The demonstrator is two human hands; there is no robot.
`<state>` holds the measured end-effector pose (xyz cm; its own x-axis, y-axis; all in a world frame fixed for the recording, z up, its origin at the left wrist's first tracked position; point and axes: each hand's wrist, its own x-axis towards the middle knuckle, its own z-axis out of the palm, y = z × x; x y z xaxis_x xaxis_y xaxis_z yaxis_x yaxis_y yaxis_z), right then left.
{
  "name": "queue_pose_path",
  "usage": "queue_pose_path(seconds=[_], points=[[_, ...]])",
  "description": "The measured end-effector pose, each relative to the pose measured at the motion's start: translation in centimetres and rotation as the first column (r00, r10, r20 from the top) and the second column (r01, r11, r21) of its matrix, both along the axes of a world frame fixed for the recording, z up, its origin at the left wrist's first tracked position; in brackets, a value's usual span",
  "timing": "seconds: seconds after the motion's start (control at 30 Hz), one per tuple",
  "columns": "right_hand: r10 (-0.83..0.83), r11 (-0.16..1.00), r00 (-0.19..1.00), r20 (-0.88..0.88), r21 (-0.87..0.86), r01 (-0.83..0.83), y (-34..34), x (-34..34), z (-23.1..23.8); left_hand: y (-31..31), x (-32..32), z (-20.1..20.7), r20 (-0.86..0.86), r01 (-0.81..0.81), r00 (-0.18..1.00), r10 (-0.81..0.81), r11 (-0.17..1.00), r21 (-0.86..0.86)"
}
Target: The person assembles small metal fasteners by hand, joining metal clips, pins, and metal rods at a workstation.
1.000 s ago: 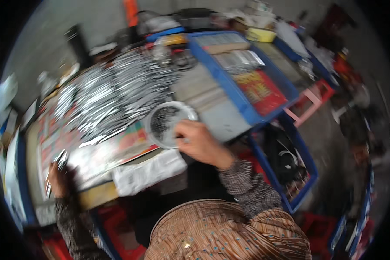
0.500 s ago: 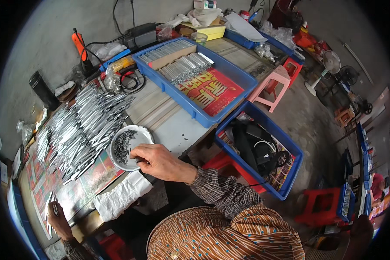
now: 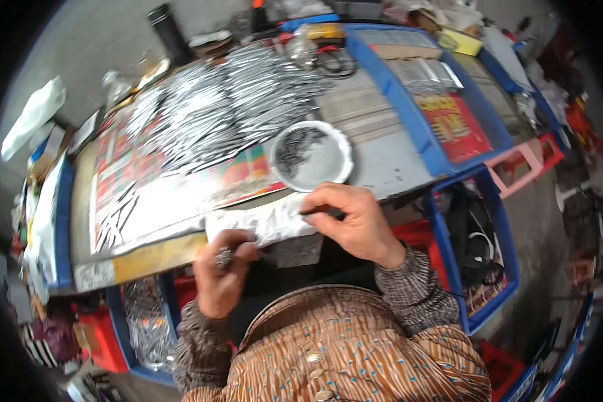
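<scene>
Left hand: 1 bundle of slim, silvery rods gripped by curled fingers, seen end-on at the table's front edge; count blurred.
Right hand: 1 tiny dark piece pinched between thumb and forefinger, shape mostly hidden.
Bowl: 1, round, white, part-filled with dark bits, near the front edge.

Your view softly blurred, edges curving into black corners, white glare on the glossy red-and-green patterned sheet, glints along heaped thin silver rods
</scene>
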<state>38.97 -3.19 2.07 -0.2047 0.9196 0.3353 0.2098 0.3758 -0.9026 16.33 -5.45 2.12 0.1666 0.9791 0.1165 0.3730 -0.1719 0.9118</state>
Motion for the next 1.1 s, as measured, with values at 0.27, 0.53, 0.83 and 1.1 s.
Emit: queue_pose_path(seconds=[0.27, 0.53, 0.83, 1.1], points=[[0.083, 0.933, 0.893, -0.443, -0.282, -0.226, -0.1, -2.0, -1.1, -1.0, 1.4, -0.8, 0.123, 0.106, 0.988, -0.091, 0.987, -0.118], [0.093, 0.909, 0.832, -0.546, -0.294, -0.295, 0.0, -2.6, -1.2, -1.2, 1.3, -1.1, 0.133, 0.102, 0.987, -0.088, 0.990, -0.102], [0.100, 0.914, 0.854, -0.510, -0.293, -0.281, -0.1, -2.5, -1.3, -1.2, 0.5, -1.2, 0.149, 0.104, 0.983, -0.107, 0.994, 0.027], [0.052, 0.921, 0.868, -0.493, -0.312, -0.232, -0.4, -2.7, -1.0, -1.6, -0.1, -1.7, 0.589, 0.290, 0.799, -0.121, 0.936, -0.201]])
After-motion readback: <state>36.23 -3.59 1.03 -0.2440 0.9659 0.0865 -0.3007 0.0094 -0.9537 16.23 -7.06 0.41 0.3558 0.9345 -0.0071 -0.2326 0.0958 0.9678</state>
